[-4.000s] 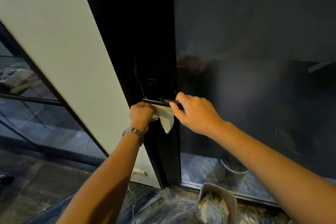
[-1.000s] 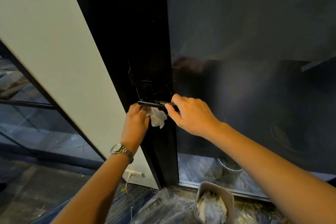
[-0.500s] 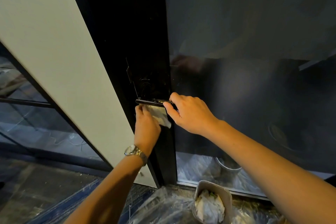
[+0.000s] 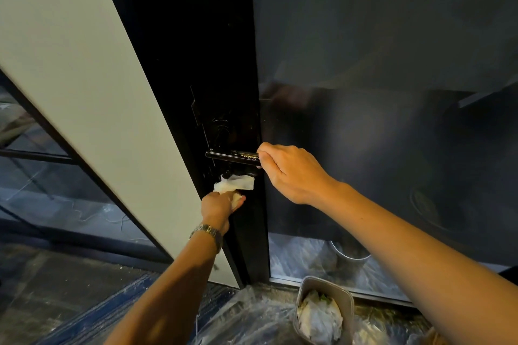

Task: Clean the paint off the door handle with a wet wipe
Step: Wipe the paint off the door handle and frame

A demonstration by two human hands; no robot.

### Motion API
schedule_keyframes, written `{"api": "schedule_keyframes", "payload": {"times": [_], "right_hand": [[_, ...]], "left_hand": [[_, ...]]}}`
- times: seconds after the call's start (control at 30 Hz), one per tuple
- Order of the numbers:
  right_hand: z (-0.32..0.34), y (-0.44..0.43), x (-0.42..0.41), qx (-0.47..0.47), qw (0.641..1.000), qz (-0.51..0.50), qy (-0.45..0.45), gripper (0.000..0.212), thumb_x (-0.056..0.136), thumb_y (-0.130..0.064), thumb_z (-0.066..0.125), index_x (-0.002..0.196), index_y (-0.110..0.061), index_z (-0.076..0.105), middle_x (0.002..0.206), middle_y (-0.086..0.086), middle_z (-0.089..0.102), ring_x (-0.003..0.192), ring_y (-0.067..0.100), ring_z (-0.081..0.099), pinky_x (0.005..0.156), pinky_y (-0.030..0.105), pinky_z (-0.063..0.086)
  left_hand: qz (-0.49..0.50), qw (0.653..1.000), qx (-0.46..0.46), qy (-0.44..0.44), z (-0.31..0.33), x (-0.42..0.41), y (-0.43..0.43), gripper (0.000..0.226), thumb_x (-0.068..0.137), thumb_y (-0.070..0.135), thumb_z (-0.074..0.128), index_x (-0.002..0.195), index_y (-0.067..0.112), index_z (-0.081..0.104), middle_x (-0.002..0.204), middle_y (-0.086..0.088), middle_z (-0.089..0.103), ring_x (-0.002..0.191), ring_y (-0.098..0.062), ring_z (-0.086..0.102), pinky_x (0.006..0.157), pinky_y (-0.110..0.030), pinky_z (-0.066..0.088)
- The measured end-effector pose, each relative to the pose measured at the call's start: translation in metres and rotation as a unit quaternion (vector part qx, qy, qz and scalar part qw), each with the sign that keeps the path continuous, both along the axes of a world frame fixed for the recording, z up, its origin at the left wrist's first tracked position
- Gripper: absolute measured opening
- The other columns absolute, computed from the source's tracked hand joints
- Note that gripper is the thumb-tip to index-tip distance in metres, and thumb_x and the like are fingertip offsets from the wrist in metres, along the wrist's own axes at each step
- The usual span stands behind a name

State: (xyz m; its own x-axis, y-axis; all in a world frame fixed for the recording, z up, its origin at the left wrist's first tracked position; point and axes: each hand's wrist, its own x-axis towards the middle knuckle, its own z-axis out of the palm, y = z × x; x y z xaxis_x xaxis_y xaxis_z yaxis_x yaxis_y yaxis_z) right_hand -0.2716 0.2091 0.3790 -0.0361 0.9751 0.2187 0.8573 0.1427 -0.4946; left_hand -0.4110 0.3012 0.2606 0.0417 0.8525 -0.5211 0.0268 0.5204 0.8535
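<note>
A black lever door handle (image 4: 231, 156) sticks out level from the black door frame (image 4: 196, 64), with pale specks along its right half. My right hand (image 4: 288, 171) grips the handle's right end, fingers curled round it. My left hand (image 4: 221, 209), a metal watch on its wrist, holds a crumpled white wet wipe (image 4: 235, 183) below the handle. The wipe's upper edge reaches up close under the lever; whether it touches is unclear.
A dark glass panel (image 4: 378, 92) fills the right side. A pale wall panel (image 4: 70, 64) runs on the left. On the plastic-sheeted floor (image 4: 252, 319) stands a grey bin (image 4: 302, 288) holding used wipes. A round metal container (image 4: 350, 253) shows behind the glass.
My left hand has dropped from just under the handle to lower down the door frame, taking the wipe with it. My right hand still grips the handle's end.
</note>
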Motion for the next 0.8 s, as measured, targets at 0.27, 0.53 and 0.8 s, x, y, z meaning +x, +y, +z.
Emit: {"api": "schedule_keyframes", "payload": {"times": [0.27,0.53,0.8], "right_hand": [[-0.001,-0.001,-0.001,0.002,1.000,-0.005,0.002,0.025,0.100,-0.025,0.031,0.098,-0.013,0.053,0.075,-0.009,0.047,0.065,0.011,0.046,0.059,0.028,0.036],[-0.005,0.002,-0.001,0.015,1.000,-0.005,-0.015,0.023,0.100,-0.026,0.031,0.095,-0.015,0.051,0.068,-0.014,0.041,0.057,0.010,0.044,0.052,0.024,0.031],[0.000,-0.002,-0.003,0.012,0.999,-0.011,-0.044,0.027,0.100,-0.028,0.031,0.104,-0.012,0.053,0.093,0.003,0.060,0.076,0.018,0.057,0.064,0.035,0.051]], "left_hand": [[0.050,0.997,0.047,-0.045,0.031,0.058,-0.016,0.026,0.084,0.005,0.056,0.106,-0.007,0.056,0.070,-0.007,0.056,0.060,-0.016,0.052,0.053,-0.023,0.044],[0.007,1.000,0.019,0.009,0.018,0.044,-0.017,0.028,0.090,0.015,0.048,0.113,0.003,0.055,0.081,-0.008,0.058,0.069,-0.017,0.056,0.053,-0.024,0.045],[-0.053,0.984,0.155,-0.066,0.053,0.057,-0.023,0.022,0.084,-0.005,0.044,0.068,0.008,0.051,0.062,-0.005,0.049,0.056,-0.014,0.047,0.047,-0.019,0.041]]}}
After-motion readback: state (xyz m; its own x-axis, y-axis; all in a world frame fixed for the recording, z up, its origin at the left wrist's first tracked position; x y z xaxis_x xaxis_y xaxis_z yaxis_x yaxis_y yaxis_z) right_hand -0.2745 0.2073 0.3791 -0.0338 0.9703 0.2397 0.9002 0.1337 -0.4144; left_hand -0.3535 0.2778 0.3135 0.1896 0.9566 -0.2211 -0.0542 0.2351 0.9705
